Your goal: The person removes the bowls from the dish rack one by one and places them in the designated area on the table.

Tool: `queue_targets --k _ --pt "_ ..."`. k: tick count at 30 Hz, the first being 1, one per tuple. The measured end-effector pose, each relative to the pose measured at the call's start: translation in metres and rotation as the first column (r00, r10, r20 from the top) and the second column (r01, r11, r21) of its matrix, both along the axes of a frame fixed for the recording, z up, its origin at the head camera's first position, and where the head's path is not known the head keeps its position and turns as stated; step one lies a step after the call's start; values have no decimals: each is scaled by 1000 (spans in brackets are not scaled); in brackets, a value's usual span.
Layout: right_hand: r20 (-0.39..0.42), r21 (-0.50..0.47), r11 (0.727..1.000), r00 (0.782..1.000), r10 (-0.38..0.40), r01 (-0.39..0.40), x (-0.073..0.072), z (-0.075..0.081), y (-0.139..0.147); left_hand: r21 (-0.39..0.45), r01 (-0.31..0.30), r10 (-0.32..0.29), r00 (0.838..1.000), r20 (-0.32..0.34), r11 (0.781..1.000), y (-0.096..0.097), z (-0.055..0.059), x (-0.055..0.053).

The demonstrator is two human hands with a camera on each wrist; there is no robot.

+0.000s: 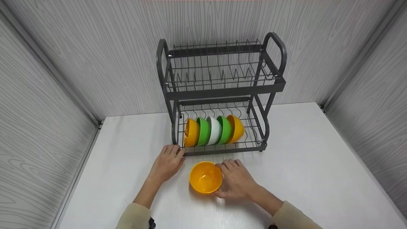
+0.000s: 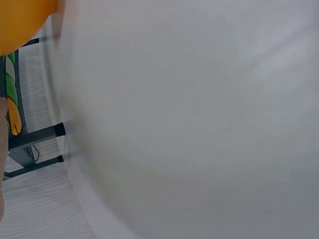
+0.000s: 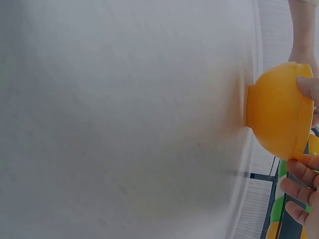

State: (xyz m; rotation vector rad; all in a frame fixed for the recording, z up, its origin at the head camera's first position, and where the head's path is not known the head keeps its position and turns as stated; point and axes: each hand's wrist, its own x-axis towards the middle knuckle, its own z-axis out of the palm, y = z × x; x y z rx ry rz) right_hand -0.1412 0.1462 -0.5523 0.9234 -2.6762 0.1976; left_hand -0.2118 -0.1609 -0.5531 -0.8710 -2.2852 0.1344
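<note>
A yellow bowl (image 1: 206, 178) stands upright, its opening facing up, in front of the dish rack. My right hand (image 1: 237, 179) holds it at the right side, the thumb (image 3: 310, 87) on one side of the rim and the fingertips (image 3: 298, 167) on the other. At the dark two-tier dish rack (image 1: 222, 152), my left hand (image 1: 167, 161) grips the lower front left corner, with fingers over the rail. The left wrist view shows only a sliver of that hand. On the lower tier, several bowls lean on edge in a row: yellow, green, white (image 1: 214, 130), green and yellow.
The upper tier (image 1: 219, 68) of the rack has wire dividers and bare slots. Rack and bowl stand on a white table (image 1: 311, 165). Grey wood-grain panels (image 1: 101, 57) rise behind it and at both sides.
</note>
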Motion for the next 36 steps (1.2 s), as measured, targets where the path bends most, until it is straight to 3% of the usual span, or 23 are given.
queue_targets --k 12,29,36 --pt "47 1 1000 999 -22 22 1 1 -1 -5 21 -21 999 -49 1000 1 -3 -1" --pt "3 -3 1000 1000 3 -3 1 3 1 -39 -21 20 1000 -24 999 3 -3 0" --pt "1 44 999 1000 2 -2 0 13 7 -23 -18 17 1000 -4 1000 4 -2 1"
